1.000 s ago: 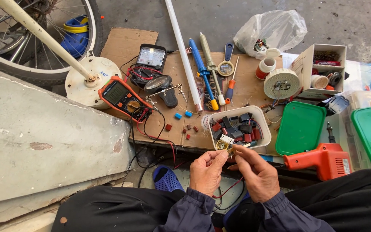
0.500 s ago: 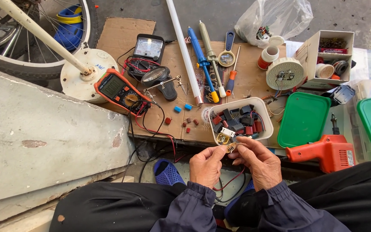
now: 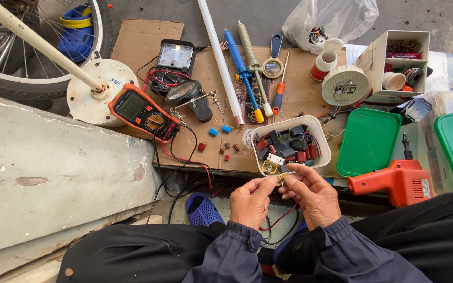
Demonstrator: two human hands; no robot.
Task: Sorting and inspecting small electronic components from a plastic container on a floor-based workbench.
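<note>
Lowered from beside the white tub (image 3: 323,137) toward the lap: small brass-legged component (image 3: 281,180), now just near of the tub's rim. Pinched between fingertips of left hand (image 3: 251,202) and right hand (image 3: 314,196). Orange multimeter (image 3: 141,110) far left; orange soldering gun (image 3: 394,181) right, untouched.

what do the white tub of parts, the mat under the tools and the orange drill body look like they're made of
White tub: seemingly thin glossy plastic, with a rounded moulded rim. Mat: plain corrugated cardboard, matte brown, creased and worn at the edges. Orange drill body: apparently moulded hard plastic with a slight sheen and visible seams.
</note>
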